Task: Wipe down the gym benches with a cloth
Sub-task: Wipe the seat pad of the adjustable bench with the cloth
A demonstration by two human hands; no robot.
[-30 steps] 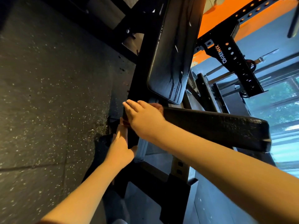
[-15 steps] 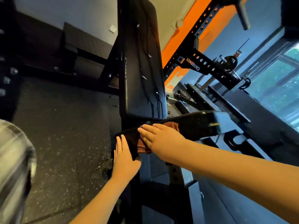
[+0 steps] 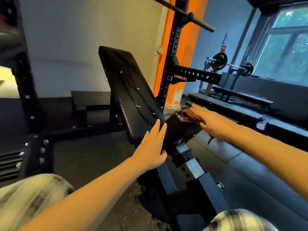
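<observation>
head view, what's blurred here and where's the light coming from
Head view: daylight enters from the window at right, leaving a sheen on the back pad; motion blur smears the right hand, cloth and the pale shapes along the bottom edge.

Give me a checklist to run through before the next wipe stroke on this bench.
1. Cloth under control: ok. The right hand presses it flat on the seat pad.
2. Bench steadied: ok. The left hand lies flat on the near end of the seat pad, by the foot of the backrest.
3. Backrest dry: not ok. Streaks and droplets run down it.
4. Seat pad already clean: cannot tell. It is dark and blurred.
5. Far end of the seat pad free: cannot tell. The right hand and cloth hide it.
</observation>
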